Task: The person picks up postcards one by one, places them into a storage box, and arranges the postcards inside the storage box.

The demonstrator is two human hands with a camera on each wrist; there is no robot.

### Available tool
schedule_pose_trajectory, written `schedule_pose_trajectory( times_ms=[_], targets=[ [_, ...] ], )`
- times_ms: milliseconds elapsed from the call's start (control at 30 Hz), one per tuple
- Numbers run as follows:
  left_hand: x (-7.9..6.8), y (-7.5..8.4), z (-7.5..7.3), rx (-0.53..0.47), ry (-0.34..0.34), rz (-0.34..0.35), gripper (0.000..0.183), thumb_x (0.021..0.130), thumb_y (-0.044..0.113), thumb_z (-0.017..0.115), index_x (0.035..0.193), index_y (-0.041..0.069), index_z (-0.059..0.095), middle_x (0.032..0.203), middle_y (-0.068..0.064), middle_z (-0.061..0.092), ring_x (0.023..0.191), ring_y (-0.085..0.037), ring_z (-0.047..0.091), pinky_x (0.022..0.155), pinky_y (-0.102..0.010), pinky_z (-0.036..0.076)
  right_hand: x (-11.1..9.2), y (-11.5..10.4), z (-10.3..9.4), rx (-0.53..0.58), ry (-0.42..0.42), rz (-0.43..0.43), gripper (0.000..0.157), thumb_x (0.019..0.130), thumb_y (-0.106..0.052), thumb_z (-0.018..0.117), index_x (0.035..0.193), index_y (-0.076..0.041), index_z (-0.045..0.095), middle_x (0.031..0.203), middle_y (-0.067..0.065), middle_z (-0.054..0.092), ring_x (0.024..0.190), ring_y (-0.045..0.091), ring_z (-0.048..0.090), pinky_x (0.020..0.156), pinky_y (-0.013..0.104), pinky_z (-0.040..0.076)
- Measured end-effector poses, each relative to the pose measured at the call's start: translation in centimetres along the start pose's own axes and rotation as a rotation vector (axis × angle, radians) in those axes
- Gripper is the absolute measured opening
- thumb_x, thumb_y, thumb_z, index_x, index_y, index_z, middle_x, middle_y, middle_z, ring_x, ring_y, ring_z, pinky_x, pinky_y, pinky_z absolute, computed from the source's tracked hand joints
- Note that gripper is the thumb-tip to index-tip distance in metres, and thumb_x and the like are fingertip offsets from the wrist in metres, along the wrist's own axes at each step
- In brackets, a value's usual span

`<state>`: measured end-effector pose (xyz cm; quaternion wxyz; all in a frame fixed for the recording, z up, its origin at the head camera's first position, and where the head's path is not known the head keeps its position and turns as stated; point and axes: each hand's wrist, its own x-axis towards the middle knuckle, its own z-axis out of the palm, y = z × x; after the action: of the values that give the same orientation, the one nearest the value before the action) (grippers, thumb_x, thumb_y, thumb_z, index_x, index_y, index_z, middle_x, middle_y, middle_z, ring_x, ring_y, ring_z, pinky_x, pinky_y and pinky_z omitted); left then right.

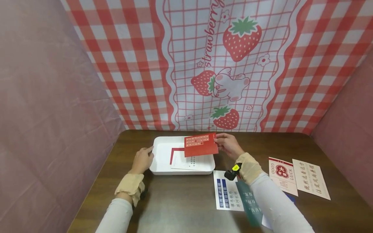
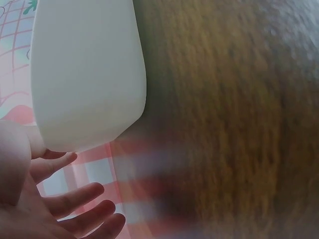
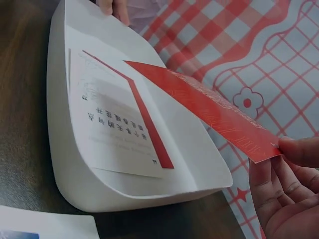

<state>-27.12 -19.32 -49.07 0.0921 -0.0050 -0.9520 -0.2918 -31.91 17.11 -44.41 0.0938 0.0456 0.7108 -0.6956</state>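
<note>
A red card [image 1: 201, 145] with rows of small gold-edged squares is pinched at its right edge between the thumb and fingers of my right hand [image 1: 228, 145]. It hangs tilted above the right part of a white tray [image 1: 163, 139]. Inside the tray lie a white card with printed characters [image 3: 114, 124] and, partly under it, a card with a red border [image 3: 152, 134]. At the tray's left end, my left hand [image 1: 142, 160] holds the rim with thumb and index finger. Its other fingers [image 2: 75, 199] are loosely spread outside the tray.
On the brown table [image 1: 175, 200], right of the tray, lie a white card with blue bands [image 1: 222, 194], a green card [image 1: 250, 207], a pink "GOOD LUCK" card [image 1: 282, 174] and a cream card [image 1: 311, 178]. A strawberry-print cloth [image 1: 221, 64] hangs behind.
</note>
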Motion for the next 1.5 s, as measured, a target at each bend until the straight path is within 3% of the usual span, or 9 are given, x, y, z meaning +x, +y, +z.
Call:
schedule_pose_trajectory(
  times_ms=[333, 633, 967, 1200, 1333, 1500],
  targets=[
    [0.1, 0.0, 0.2, 0.020, 0.005, 0.012, 0.040, 0.093, 0.012, 0.052, 0.131, 0.003, 0.061, 0.124, -0.031, 0.061, 0.115, -0.049, 0.056, 0.101, -0.057, 0.042, 0.2, 0.9, 1.5, 0.054, -0.049, -0.010, 0.041, 0.090, 0.007, 0.051, 0.130, 0.011, 0.042, 0.075, -0.001, 0.063, 0.060, 0.007, 0.061, 0.056, 0.021, 0.054],
    [0.1, -0.2, 0.3, 0.009, 0.018, 0.019, 0.041, 0.092, 0.013, 0.053, 0.131, 0.003, 0.061, 0.123, -0.030, 0.063, 0.114, -0.048, 0.058, 0.100, -0.056, 0.044, 0.0, 1.2, 3.0, 0.020, -0.033, 0.027, 0.046, 0.090, 0.005, 0.054, 0.134, 0.010, 0.040, 0.075, 0.000, 0.061, 0.059, 0.006, 0.059, 0.056, 0.019, 0.053],
    [-0.2, 0.1, 0.2, 0.018, 0.026, 0.013, 0.040, 0.092, 0.012, 0.053, 0.130, 0.004, 0.062, 0.121, -0.029, 0.064, 0.114, -0.046, 0.059, 0.099, -0.055, 0.045, 0.3, 1.7, 4.0, -0.077, -0.006, 0.080, 0.042, 0.092, 0.001, 0.055, 0.132, 0.008, 0.047, 0.102, 0.016, 0.063, 0.065, 0.011, 0.060, 0.062, 0.025, 0.056],
    [-0.2, 0.1, 0.3, 0.012, 0.035, 0.016, 0.040, 0.092, 0.012, 0.053, 0.131, 0.004, 0.061, 0.121, -0.028, 0.064, 0.114, -0.047, 0.059, 0.099, -0.056, 0.045, 0.1, 1.6, 4.0, -0.139, -0.110, 0.064, 0.048, 0.093, -0.003, 0.057, 0.135, 0.016, 0.043, 0.117, 0.030, 0.062, 0.067, 0.010, 0.064, 0.067, 0.026, 0.059],
    [-0.1, 0.0, 0.3, 0.009, 0.032, 0.014, 0.041, 0.092, 0.013, 0.053, 0.131, 0.005, 0.061, 0.122, -0.028, 0.064, 0.114, -0.047, 0.059, 0.098, -0.057, 0.045, -0.2, 1.6, 4.2, -0.234, -0.118, 0.041, 0.047, 0.091, -0.004, 0.059, 0.132, 0.016, 0.047, 0.119, 0.032, 0.061, 0.070, 0.012, 0.064, 0.070, 0.028, 0.059],
    [0.0, -0.1, 0.4, 0.005, 0.029, 0.004, 0.041, 0.092, 0.014, 0.053, 0.132, 0.006, 0.060, 0.123, -0.028, 0.064, 0.116, -0.047, 0.058, 0.098, -0.056, 0.045, -0.6, 1.5, 4.8, -0.483, -0.096, -0.014, 0.044, 0.088, -0.008, 0.065, 0.125, 0.013, 0.057, 0.116, 0.029, 0.064, 0.078, 0.018, 0.066, 0.072, 0.033, 0.059]
  ],
)
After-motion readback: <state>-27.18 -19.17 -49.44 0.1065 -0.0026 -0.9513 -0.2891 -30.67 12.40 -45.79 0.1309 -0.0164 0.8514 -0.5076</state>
